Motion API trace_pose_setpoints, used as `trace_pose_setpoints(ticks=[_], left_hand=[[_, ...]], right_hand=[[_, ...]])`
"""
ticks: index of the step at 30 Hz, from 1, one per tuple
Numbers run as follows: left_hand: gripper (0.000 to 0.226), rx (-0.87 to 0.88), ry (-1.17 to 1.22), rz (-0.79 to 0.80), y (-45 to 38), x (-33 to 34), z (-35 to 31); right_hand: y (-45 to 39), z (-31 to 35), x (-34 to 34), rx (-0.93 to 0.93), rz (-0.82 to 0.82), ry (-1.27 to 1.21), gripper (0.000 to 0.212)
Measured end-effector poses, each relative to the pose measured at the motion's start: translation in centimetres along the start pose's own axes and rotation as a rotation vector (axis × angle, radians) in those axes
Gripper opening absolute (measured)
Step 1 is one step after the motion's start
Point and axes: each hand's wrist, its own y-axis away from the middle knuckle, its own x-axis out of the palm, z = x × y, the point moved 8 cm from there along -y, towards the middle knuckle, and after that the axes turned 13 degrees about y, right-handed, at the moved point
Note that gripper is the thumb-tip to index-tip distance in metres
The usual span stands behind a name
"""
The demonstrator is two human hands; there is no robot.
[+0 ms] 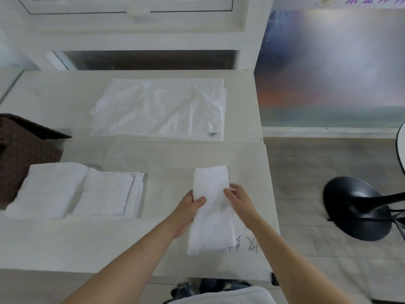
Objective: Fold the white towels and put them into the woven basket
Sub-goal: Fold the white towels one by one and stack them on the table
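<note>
Closest to the camera, two bare forearms reach forward from the bottom edge over a pale, off-white table (87,244). The left hand (188,210) grips the left edge of a narrow, long-folded white cloth towel (210,209), thumb curled on top and fingers tucked underneath. The right hand (237,199) holds the towel's right edge at about the same height, its fingers bent onto the cloth; whether it pinches or only presses cannot be told. The strip lies flat near the table's right front, running away from the person, with dark handwritten marks on the tabletop just beside its near end. The towel looks light, soft and limp, likely to sag and unfold if lifted by one point, so taking hold at both long edges, or at matching corners, should keep the layers together for the next fold. To the left sits a stack of folded white towels (74,191), and behind it, at the far left edge, a dark brown woven basket (24,148). Farther back a crumpled white towel (160,108) lies spread open, with a small label at one corner. A black round pedestal base (355,207) stands on the floor to the right.
</note>
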Motion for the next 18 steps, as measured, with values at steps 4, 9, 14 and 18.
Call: trace_pose_setpoints(ticks=[4,9,14,18], left_hand=[[0.028,0.071,0.04,-0.006,1.5,0.0,-3.3],[0.021,0.242,-0.061,-0.193,1.7,-2.4,-7.0],[0.015,0.423,-0.194,-0.244,2.8,-3.1,-10.3],[0.018,0.537,-0.429,-0.242,3.9,-3.6,-10.2]], right_hand=[[-0.9,1.6,1.5,0.053,0.234,-0.255,0.051],[-1.0,5.5,0.0,-0.056,0.203,-0.291,0.035],[0.5,10.7,-3.1,-0.246,0.142,-0.26,0.026],[2.0,10.9,-5.0,-0.347,0.05,-0.081,0.026]])
